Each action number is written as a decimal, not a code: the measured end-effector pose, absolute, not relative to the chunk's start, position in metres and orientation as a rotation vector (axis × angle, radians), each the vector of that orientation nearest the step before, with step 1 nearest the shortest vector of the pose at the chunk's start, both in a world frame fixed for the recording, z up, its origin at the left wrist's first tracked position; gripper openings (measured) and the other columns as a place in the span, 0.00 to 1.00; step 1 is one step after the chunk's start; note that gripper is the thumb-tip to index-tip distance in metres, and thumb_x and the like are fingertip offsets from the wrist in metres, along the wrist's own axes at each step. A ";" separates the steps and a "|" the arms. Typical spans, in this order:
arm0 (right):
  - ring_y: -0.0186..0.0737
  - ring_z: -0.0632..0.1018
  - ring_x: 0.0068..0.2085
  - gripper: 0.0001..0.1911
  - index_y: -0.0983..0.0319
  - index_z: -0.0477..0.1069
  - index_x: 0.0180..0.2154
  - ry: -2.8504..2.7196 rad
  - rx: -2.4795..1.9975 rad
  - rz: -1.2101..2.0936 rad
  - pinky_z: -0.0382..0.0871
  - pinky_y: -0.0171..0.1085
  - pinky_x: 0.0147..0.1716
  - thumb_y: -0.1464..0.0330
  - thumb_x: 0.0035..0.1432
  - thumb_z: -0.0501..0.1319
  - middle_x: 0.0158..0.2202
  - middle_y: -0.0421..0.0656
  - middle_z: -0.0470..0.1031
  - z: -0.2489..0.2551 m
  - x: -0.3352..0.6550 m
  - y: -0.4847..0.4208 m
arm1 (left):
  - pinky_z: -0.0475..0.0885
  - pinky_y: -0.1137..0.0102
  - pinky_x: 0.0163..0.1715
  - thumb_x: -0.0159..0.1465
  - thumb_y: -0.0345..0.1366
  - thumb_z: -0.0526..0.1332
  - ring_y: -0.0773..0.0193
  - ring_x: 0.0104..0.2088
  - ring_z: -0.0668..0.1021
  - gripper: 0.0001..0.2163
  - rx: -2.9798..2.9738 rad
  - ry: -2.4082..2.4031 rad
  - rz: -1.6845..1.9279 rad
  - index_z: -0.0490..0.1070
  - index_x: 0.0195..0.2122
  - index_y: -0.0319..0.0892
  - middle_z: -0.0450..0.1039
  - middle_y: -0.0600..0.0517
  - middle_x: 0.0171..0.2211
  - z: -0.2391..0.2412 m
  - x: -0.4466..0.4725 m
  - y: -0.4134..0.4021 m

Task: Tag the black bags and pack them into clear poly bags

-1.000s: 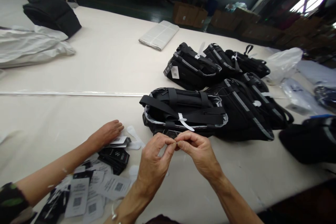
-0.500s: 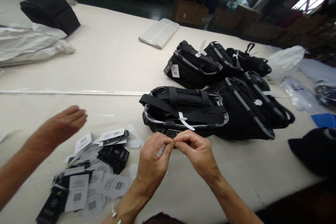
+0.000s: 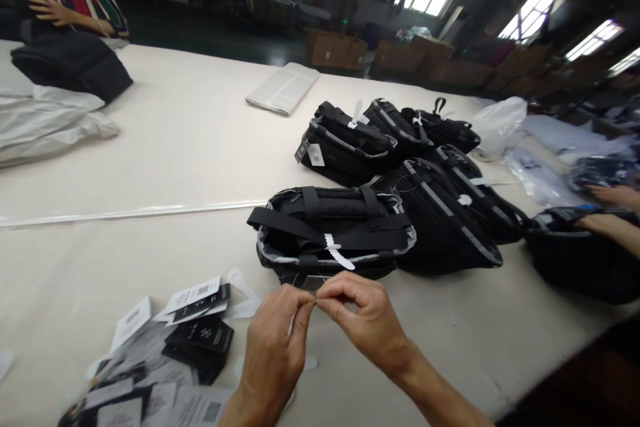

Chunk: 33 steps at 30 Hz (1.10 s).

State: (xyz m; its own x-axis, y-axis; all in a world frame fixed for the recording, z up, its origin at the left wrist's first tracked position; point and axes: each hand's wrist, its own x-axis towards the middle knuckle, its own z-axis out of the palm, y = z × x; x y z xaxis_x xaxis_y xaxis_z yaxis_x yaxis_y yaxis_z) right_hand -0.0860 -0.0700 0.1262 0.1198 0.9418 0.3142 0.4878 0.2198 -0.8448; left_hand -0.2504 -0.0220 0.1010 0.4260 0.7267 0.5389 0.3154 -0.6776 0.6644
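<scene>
Just in front of an open black bag [image 3: 283, 267], my left hand [image 3: 274, 340] and my right hand [image 3: 367, 320] meet, fingertips pinched together. Between them seems to be a thin tag string; the fingers hide most of it. A dark tag [image 3: 316, 282] shows at the bag's front, behind my fingertips. The bag stands upright with a grey lining and wide black straps, and a white toothed strip [image 3: 337, 252] is wrapped around the straps. Left of my left hand lies a pile of black and white hang tags [image 3: 197, 340], with white strips [image 3: 245, 307] beside it.
Several more black bags [image 3: 440, 213] stand behind and to the right. A co-worker's hands [image 3: 613, 227] reach to another black bag [image 3: 580, 257] at the right. Clear plastic bags [image 3: 535, 177] lie beyond. A folded grey sheet [image 3: 283, 88] lies at the back; another person [image 3: 75, 10] is at far left.
The view has shifted, and the co-worker's arm at the left has left the picture. Hands now show at the right-hand bag. My hands keep their pinch in front of the open bag.
</scene>
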 end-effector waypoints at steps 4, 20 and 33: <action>0.38 0.78 0.34 0.05 0.61 0.76 0.35 -1.646 -1.324 0.413 0.73 0.34 0.36 0.75 0.60 0.62 0.32 0.44 0.78 0.123 -0.089 -0.069 | 0.66 0.68 0.34 0.67 0.27 0.56 0.63 0.31 0.73 0.06 2.320 0.862 1.259 0.68 0.35 0.45 0.70 0.54 0.29 0.093 -0.249 -0.019; 0.35 0.76 0.30 0.04 0.63 0.77 0.29 -1.275 -1.358 0.642 0.69 0.31 0.31 0.72 0.56 0.67 0.28 0.41 0.77 0.117 -0.099 -0.067 | 0.69 0.76 0.32 0.70 0.34 0.54 0.69 0.30 0.74 0.08 2.126 0.904 1.102 0.66 0.32 0.45 0.68 0.57 0.28 0.101 -0.248 -0.017; 0.36 0.80 0.39 0.06 0.61 0.76 0.40 -1.650 -1.228 0.087 0.74 0.31 0.41 0.73 0.63 0.61 0.36 0.43 0.80 0.158 -0.039 -0.076 | 0.80 0.60 0.42 0.61 0.51 0.62 0.54 0.46 0.79 0.28 1.829 1.130 1.182 0.63 0.61 0.49 0.68 0.44 0.57 0.085 -0.270 0.003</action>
State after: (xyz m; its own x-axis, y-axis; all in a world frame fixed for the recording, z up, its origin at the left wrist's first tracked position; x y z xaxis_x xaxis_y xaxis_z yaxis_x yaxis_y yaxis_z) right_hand -0.0392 -0.0764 0.1584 0.0539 0.7392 0.6713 0.6648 0.4751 -0.5765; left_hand -0.2703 0.0025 0.0851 0.2125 0.9145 0.3442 0.3028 -0.3966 0.8666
